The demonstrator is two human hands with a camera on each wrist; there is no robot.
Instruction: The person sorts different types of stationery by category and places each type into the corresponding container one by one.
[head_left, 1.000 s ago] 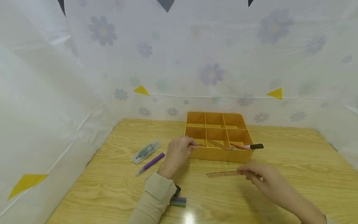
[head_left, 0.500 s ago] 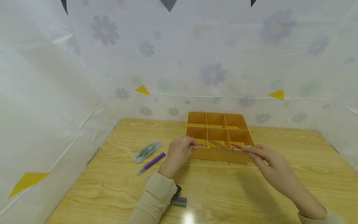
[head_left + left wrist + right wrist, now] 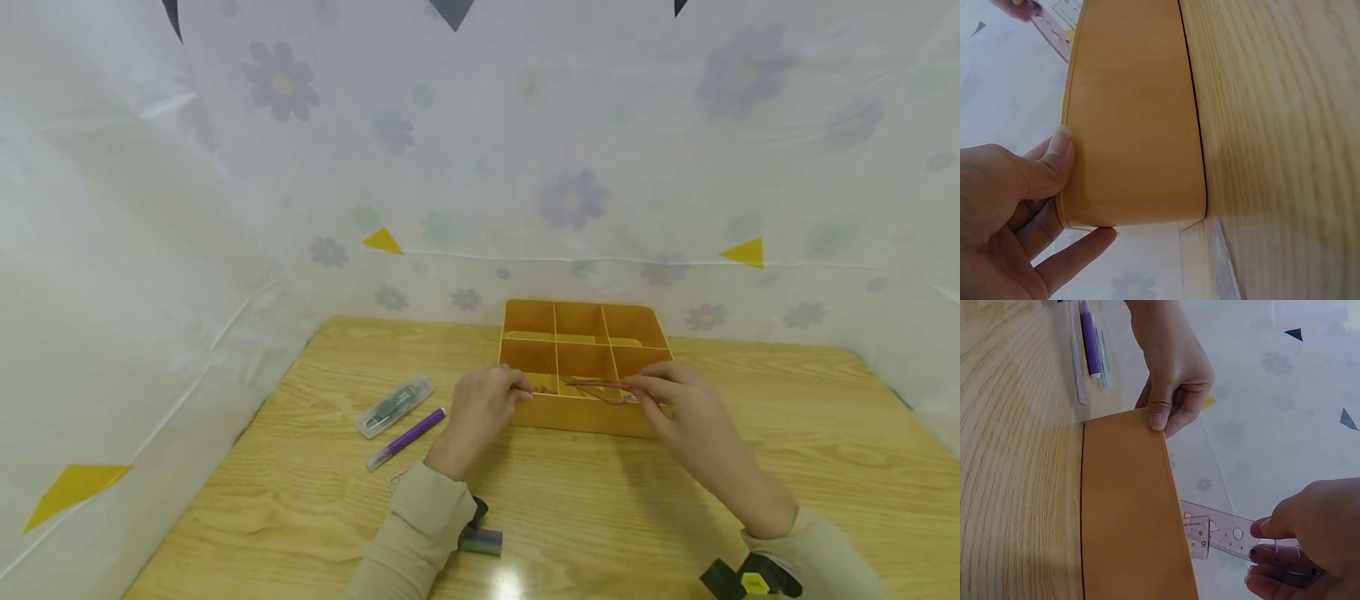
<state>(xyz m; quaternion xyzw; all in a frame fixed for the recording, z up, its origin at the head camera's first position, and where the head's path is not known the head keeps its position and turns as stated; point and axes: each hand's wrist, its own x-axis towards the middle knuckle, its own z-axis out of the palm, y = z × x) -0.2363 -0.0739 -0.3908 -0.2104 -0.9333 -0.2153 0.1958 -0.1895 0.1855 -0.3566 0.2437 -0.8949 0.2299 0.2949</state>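
My left hand [image 3: 483, 408] grips the front left rim of a yellow box with dividers [image 3: 585, 414]; in the left wrist view its thumb [image 3: 1060, 153] lies against the outer wall. My right hand [image 3: 678, 408] pinches a clear pinkish ruler [image 3: 1229, 525] by one end, its other end dipping behind the box's front wall. A second clear ruler [image 3: 1197, 545] stands in the box and overlaps it. In the head view the held ruler [image 3: 596, 382] reaches over the front middle compartment. My right hand hides most of the front right compartment.
Left of the box lie a purple marker [image 3: 406, 439] and a clear case with a green label [image 3: 393, 404]. A purple and green object [image 3: 482, 542] shows beside my left sleeve. A flowered white curtain [image 3: 480, 167] hangs behind the table [image 3: 585, 517].
My right hand has carried the ruler from above the table in front up and over the box, then leftward. It now covers where the black-capped marker stuck out. The left hand stays put.
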